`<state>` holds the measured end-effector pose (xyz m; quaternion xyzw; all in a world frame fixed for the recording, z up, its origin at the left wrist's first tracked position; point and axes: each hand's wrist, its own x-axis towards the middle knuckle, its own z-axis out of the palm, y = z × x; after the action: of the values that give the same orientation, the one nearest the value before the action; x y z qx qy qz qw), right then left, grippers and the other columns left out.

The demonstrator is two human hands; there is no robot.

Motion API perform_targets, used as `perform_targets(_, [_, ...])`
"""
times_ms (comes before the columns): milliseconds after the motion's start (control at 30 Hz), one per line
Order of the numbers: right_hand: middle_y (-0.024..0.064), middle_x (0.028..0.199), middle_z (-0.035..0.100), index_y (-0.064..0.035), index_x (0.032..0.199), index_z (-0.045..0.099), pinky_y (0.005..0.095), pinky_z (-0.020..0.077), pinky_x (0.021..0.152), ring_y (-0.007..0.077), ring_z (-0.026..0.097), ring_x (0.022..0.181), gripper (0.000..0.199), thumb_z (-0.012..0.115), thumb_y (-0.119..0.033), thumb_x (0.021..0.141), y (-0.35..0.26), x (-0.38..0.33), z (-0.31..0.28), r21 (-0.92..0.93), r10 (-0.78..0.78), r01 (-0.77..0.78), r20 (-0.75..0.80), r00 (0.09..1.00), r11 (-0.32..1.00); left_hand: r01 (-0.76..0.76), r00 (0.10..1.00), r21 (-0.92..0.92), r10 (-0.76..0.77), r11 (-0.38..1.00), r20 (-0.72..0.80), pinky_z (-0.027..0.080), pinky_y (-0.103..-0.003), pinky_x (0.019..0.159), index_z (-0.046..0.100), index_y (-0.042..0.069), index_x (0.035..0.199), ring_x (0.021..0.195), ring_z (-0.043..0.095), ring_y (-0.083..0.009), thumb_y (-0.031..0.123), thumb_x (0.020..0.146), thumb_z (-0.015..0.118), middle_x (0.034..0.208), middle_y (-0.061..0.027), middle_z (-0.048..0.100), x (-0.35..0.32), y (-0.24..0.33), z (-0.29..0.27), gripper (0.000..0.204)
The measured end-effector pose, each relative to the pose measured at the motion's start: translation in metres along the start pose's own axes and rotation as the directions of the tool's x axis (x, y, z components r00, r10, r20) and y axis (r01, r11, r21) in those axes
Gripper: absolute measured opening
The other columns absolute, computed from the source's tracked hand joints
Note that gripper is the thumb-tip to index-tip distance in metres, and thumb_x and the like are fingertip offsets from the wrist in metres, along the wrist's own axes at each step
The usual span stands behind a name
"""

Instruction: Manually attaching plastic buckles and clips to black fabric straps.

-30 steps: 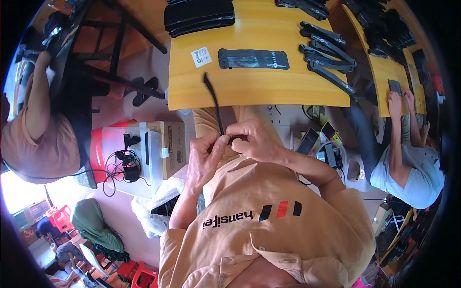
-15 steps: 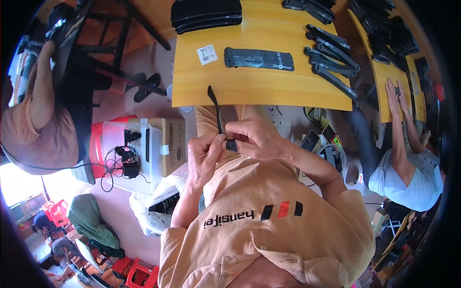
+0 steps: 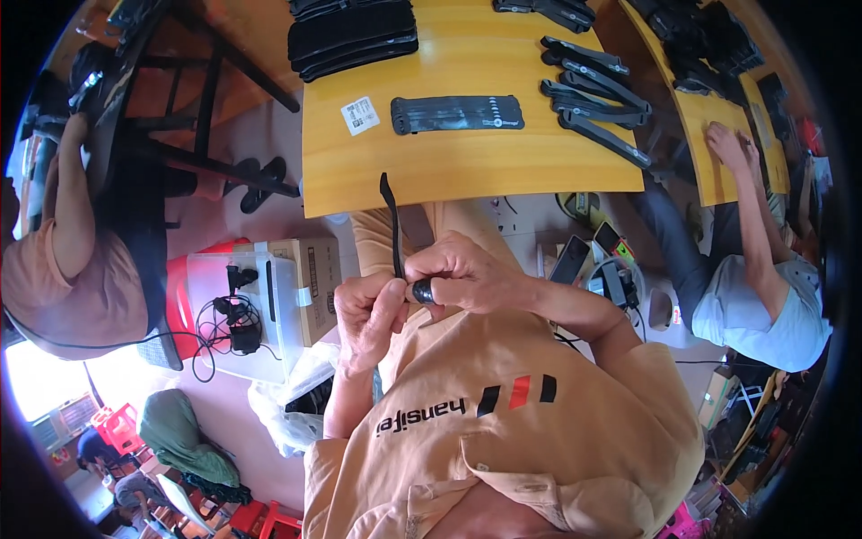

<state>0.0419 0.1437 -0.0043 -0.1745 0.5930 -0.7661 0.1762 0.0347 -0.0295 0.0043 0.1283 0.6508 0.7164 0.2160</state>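
Note:
A narrow black strap is pinched in my left hand, its free end standing up toward the table's near edge. My right hand is closed against the left one, with a dark, rounded part of the strap at its thumb. How the strap runs between the fingers is hidden. On the yellow table beyond lie a bundle of flat black straps, a white label sheet and, to the right, several loose dark straps.
A pile of black fabric pieces lies at the table's far left. To my left stand a clear plastic bin with cables and a cardboard box. Co-workers sit left and right; the right one's hands rest over another table.
My hands and the strap have shifted slightly left and down in the picture, while the table has moved left and up with the view. The right co-worker's hands have drawn closer together.

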Motion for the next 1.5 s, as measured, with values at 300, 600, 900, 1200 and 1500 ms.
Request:
perform_targets(300, [0.0053,0.055,0.052,0.0004,0.071,0.055,0.0226,0.0474,0.043,0.0102,0.052,0.044,0.017,0.045,-0.007,0.082,-0.002,-0.008,0.002,0.717,0.205,-0.127,-0.022,0.979,0.686,0.159,0.987,-0.58,-0.119,0.799,0.106,0.033,-0.022,0.036,0.046,0.003,0.057,0.038,0.044,-0.0099,0.021,0.092,0.047,0.052,-0.0059,0.051,0.0,-0.005,0.008,0.04])
perform_targets(600, [0.0028,0.055,0.048,-0.0009,0.069,0.053,0.0235,0.0451,0.042,0.008,0.046,0.043,0.02,0.045,-0.011,0.085,0.012,-0.002,-0.005,0.386,0.102,-0.066,-0.074,0.992,0.92,0.046,0.999,0.277,-0.043,0.96,-0.019,0.04,-0.022,0.044,0.054,0.0,0.067,0.046,0.048,-0.0078,0.025,0.093,0.05,0.054,-0.0028,0.053,0.005,-0.004,0.004,0.037])
perform_targets(900, [-0.0007,0.058,0.046,-0.0014,0.073,0.05,0.0229,0.0326,0.047,0.0057,0.037,0.053,0.032,0.054,-0.028,0.09,0.012,-0.004,0.003,-0.218,-0.004,-0.032,-0.164,0.986,0.976,0.109,0.992,0.129,-0.099,0.986,-0.081,0.035,-0.019,0.04,0.054,0.0,0.066,0.043,0.044,-0.0042,0.02,0.093,0.049,0.051,-0.0014,0.051,-0.001,0.0,0.009,0.035])
perform_targets(1200, [-0.0023,0.054,0.039,-0.0038,0.079,0.054,0.022,0.0427,0.044,0.0056,0.042,0.047,0.025,0.051,-0.026,0.091,0.009,-0.013,0.009,0.295,0.152,-0.121,-0.087,0.984,0.948,0.201,0.98,-0.108,-0.2,0.974,0.017,0.025,-0.019,0.035,0.05,0.005,0.06,0.037,0.037,-0.0047,0.029,0.092,0.05,0.047,0.0002,0.045,-0.005,-0.002,0.001,0.04])
perform_targets(1500, [-0.0049,0.044,0.034,-0.0075,0.085,0.057,0.0259,0.0365,0.034,0.0058,0.032,0.035,0.019,0.053,-0.026,0.086,0.046,-0.084,-0.079,0.513,0.492,-0.186,-0.563,0.664,0.838,0.207,0.802,-0.901,-0.593,0.381,-0.066,0.019,-0.021,0.032,0.032,0.019,0.05,0.03,0.024,-0.0065,0.024,0.089,0.049,0.038,0.0068,0.025,-0.059,-0.022,-0.16,0.043])
